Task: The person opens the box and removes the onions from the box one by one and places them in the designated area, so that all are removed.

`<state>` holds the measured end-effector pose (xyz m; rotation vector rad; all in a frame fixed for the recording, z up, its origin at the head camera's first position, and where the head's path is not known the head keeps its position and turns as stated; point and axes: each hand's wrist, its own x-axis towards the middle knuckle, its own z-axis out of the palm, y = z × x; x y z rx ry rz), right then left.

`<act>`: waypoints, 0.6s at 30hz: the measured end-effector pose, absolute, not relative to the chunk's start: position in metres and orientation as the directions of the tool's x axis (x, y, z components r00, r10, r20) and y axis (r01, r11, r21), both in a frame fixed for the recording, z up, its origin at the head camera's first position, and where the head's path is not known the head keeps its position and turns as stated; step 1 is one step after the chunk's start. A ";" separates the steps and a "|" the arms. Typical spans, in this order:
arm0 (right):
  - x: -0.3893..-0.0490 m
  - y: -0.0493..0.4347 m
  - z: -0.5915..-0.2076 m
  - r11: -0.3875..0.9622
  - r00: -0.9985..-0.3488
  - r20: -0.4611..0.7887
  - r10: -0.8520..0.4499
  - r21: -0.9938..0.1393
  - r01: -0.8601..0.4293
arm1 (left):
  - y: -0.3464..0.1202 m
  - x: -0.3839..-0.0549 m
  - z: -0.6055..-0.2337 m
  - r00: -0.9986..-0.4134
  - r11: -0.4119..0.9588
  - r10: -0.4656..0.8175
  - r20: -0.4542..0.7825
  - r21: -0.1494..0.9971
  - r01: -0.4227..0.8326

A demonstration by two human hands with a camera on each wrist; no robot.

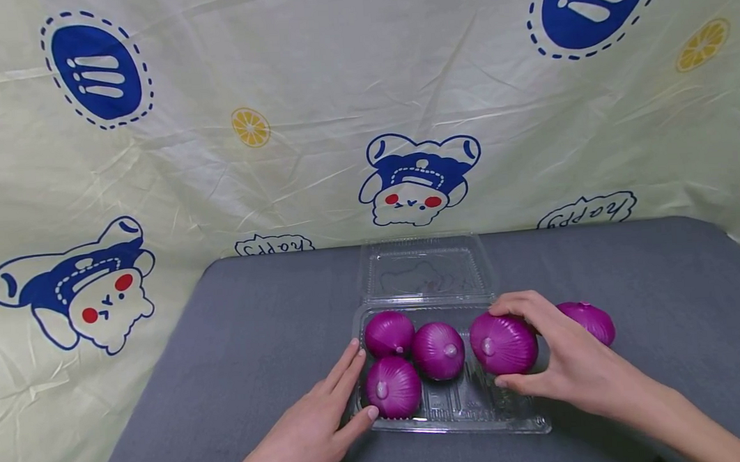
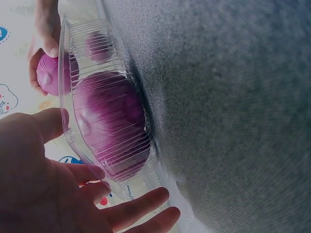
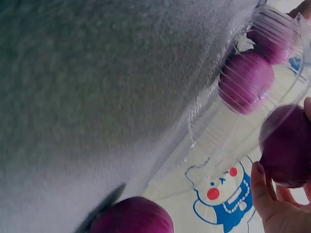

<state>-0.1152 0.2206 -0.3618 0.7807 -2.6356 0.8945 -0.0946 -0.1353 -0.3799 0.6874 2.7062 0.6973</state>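
A clear plastic clamshell box (image 1: 462, 425) lies with its lid (image 1: 425, 270) folded back. Inside it, on the left and middle, sit three purple onions (image 1: 393, 387). My right hand (image 1: 562, 360) grips another onion (image 1: 504, 344) between thumb and fingers, over the right part of the box; the right wrist view shows this held onion (image 3: 286, 145) too. With fingers extended, my left hand (image 1: 311, 419) rests against the box's left edge. In the left wrist view its fingertips (image 2: 58, 124) touch the rim.
One more onion (image 1: 590, 322) lies on the grey cloth-covered table (image 1: 274, 320), to the right of the box and partly behind my right hand. A pale printed curtain (image 1: 317, 178) hangs along the table's back edge.
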 end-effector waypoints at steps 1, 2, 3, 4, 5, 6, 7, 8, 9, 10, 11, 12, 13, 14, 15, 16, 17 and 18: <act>-0.115 0.222 -0.361 0.668 -0.822 0.397 -0.408 -0.483 -0.566 | -0.135 -0.095 -0.380 -0.853 0.773 0.504 -0.132 0.510 0.378; -0.114 0.223 -0.361 0.668 -0.820 0.401 -0.409 -0.481 -0.568 | -0.135 -0.095 -0.380 -0.854 0.773 0.504 -0.131 0.509 0.378; -0.113 0.224 -0.360 0.668 -0.817 0.405 -0.411 -0.476 -0.572 | -0.135 -0.095 -0.380 -0.854 0.773 0.504 -0.130 0.509 0.379; -0.112 0.225 -0.359 0.666 -0.814 0.408 -0.414 -0.474 -0.576 | -0.135 -0.094 -0.380 -0.853 0.773 0.505 -0.130 0.508 0.380; -0.112 0.227 -0.359 0.663 -0.812 0.409 -0.416 -0.474 -0.579 | -0.135 -0.094 -0.380 -0.853 0.772 0.505 -0.129 0.509 0.380; -0.111 0.228 -0.358 0.663 -0.813 0.408 -0.416 -0.476 -0.578 | -0.135 -0.094 -0.380 -0.853 0.771 0.505 -0.127 0.510 0.381; -0.110 0.229 -0.357 0.662 -0.816 0.404 -0.413 -0.482 -0.573 | -0.135 -0.094 -0.379 -0.853 0.771 0.506 -0.126 0.510 0.382; -0.109 0.231 -0.357 0.664 -0.823 0.399 -0.404 -0.491 -0.564 | -0.135 -0.094 -0.379 -0.852 0.768 0.509 -0.123 0.513 0.384; -0.108 0.232 -0.357 0.661 -0.829 0.395 -0.396 -0.504 -0.556 | -0.135 -0.094 -0.380 -0.851 0.765 0.511 -0.119 0.514 0.387; -0.107 0.233 -0.356 0.658 -0.836 0.389 -0.387 -0.518 -0.546 | -0.135 -0.094 -0.380 -0.851 0.763 0.512 -0.117 0.516 0.388; -0.106 0.235 -0.356 0.658 -0.846 0.381 -0.373 -0.534 -0.531 | -0.135 -0.094 -0.380 -0.850 0.761 0.514 -0.112 0.517 0.392; -0.104 0.236 -0.356 0.655 -0.854 0.374 -0.361 -0.550 -0.518 | -0.135 -0.094 -0.380 -0.850 0.759 0.516 -0.107 0.518 0.395; -0.103 0.238 -0.356 0.651 -0.862 0.367 -0.349 -0.567 -0.505 | -0.135 -0.093 -0.380 -0.850 0.757 0.517 -0.103 0.518 0.398; -0.102 0.239 -0.356 0.647 -0.869 0.361 -0.337 -0.581 -0.493 | -0.135 -0.093 -0.380 -0.850 0.756 0.517 -0.102 0.519 0.398; -0.101 0.240 -0.356 0.641 -0.871 0.361 -0.333 -0.591 -0.490 | -0.135 -0.093 -0.380 -0.850 0.757 0.517 -0.099 0.518 0.400; -0.100 0.242 -0.356 0.642 -0.872 0.364 -0.327 -0.592 -0.488 | -0.135 -0.093 -0.380 -0.851 0.757 0.516 -0.099 0.519 0.398; -0.099 0.244 -0.356 0.644 -0.871 0.371 -0.321 -0.589 -0.488 | -0.135 -0.093 -0.380 -0.851 0.757 0.516 -0.100 0.520 0.397; -0.098 0.245 -0.357 0.648 -0.869 0.378 -0.318 -0.583 -0.490 | -0.135 -0.093 -0.381 -0.851 0.757 0.514 -0.103 0.520 0.395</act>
